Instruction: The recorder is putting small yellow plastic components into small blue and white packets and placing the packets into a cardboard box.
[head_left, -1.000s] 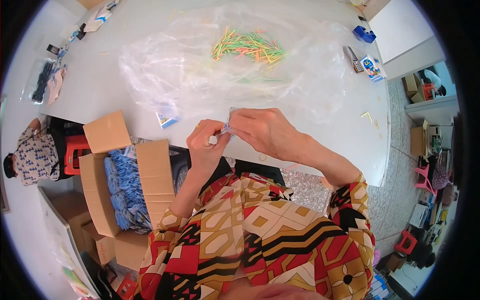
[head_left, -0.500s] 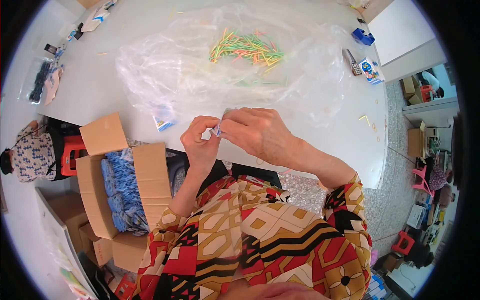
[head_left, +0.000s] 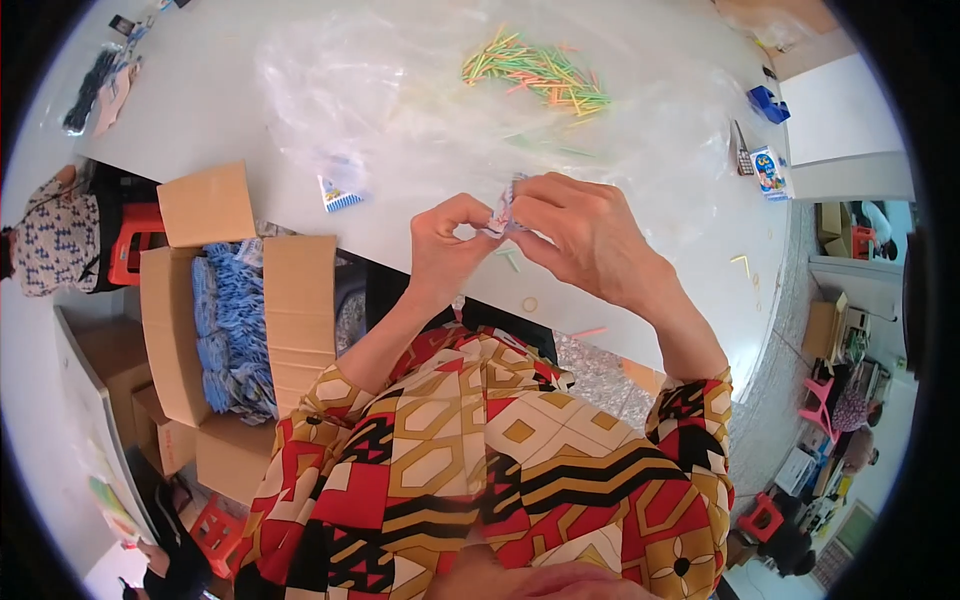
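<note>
My left hand (head_left: 448, 245) pinches one edge of a small white packet (head_left: 505, 208) with bluish stripes between thumb and finger. On its other side my right hand (head_left: 595, 235) grips the same packet, its fingers partly covering it. Both hands are above the near edge of the table. A similar blue-and-white packet (head_left: 341, 196) lies to the left on a sheet of clear plastic (head_left: 400, 130). Farther back on that plastic is a loose pile of thin coloured sticks (head_left: 540, 76), green, yellow and pink. Short green pieces (head_left: 510, 260) rest just below my hands.
An open cardboard box (head_left: 300, 310) full of blue packets (head_left: 238, 330) stands at the left. On the right of the table are a blue tape dispenser (head_left: 768, 104), a dark handset (head_left: 742, 150) and a small carton (head_left: 769, 173). A person (head_left: 70, 235) sits at far left.
The view has shifted, so the table contents appear farther right. My hands have turned the packet, and more of its striped side shows between them. Both hands keep hold of it.
</note>
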